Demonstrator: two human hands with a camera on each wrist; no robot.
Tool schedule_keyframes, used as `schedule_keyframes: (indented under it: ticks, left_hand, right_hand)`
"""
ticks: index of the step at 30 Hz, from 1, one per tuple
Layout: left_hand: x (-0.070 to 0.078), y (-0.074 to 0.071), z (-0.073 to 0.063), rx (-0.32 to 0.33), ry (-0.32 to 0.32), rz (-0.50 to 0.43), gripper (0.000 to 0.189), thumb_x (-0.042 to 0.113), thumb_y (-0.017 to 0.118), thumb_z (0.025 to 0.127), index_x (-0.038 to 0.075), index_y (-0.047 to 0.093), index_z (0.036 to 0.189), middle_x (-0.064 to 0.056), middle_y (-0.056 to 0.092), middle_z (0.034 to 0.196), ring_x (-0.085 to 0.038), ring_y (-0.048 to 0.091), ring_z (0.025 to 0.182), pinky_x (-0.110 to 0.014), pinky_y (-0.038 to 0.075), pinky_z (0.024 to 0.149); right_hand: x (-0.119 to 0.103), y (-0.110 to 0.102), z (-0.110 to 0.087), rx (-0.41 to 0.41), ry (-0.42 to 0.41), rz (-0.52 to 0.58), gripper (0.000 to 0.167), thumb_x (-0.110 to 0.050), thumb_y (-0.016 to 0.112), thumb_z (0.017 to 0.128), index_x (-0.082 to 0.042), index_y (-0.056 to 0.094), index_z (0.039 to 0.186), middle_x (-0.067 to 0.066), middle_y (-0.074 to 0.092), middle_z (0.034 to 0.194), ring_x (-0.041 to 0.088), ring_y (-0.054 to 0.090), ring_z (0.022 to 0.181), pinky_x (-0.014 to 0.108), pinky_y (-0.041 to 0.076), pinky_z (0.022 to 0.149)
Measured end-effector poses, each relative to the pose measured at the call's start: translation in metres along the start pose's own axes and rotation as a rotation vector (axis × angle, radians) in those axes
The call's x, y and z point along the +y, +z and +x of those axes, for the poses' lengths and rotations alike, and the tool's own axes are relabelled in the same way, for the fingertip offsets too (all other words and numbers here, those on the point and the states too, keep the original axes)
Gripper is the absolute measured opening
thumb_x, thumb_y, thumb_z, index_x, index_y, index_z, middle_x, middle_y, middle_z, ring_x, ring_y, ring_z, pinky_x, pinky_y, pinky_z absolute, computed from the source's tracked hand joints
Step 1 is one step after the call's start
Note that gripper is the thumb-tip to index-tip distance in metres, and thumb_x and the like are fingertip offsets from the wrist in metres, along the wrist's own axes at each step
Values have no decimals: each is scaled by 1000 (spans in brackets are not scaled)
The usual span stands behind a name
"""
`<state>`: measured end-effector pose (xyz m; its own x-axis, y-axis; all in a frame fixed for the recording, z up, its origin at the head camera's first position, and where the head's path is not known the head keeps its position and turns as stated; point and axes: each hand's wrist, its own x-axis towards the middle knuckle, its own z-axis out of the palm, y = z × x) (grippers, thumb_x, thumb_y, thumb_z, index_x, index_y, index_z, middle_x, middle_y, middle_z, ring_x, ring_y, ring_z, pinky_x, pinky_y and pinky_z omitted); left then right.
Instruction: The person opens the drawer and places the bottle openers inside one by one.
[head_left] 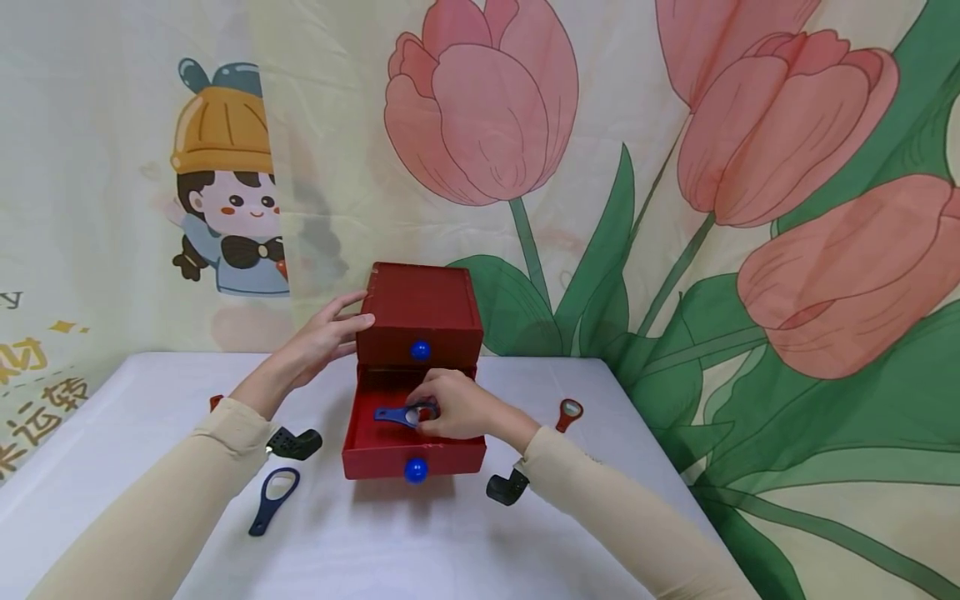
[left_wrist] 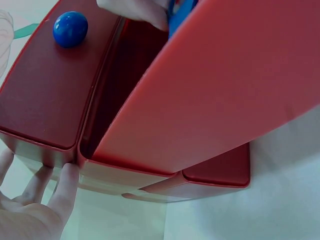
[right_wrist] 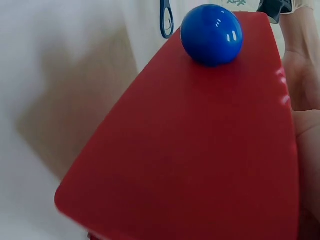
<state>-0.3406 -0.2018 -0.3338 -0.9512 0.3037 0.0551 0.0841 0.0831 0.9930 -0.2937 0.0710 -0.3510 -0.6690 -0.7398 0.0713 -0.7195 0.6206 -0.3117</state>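
Note:
A red two-drawer box (head_left: pixel 423 296) stands on the table, its lower drawer (head_left: pixel 375 462) pulled out and its upper one closed. My left hand (head_left: pixel 318 340) rests its fingers against the box's left side, fingers extended; the left wrist view shows the fingertips (left_wrist: pixel 70 175) at the side wall. Inside the lower drawer, my right hand (head_left: pixel 459 404) pinches a blue magnifying glass (head_left: pixel 392 415) by its round end, the handle pointing left. The right wrist view is mostly filled by the drawer front with its blue knob (right_wrist: pixel 212 35); the fingertips are hidden there.
Another blue magnifying glass (head_left: pixel 273 500) lies on the white tabletop at front left, and a red one (head_left: pixel 569 412) to the right of the box. Part of a red object (head_left: pixel 216 402) shows behind my left forearm. A tulip-printed cloth (head_left: pixel 480 108) hangs behind.

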Motion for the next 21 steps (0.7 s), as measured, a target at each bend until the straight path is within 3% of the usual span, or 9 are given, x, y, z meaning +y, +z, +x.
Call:
schedule_keyframes:
  ticks: [21]
  left_hand:
    - [0, 1, -3, 3, 12, 23, 84, 38, 59, 108, 20, 9, 173, -23, 23, 172, -46, 35, 154, -59, 30, 126]
  right_hand:
    - [-5, 19, 18, -66, 7, -14, 40, -21, 84, 93, -14, 77, 132, 1, 69, 119, 6, 56, 105, 13, 50, 79]
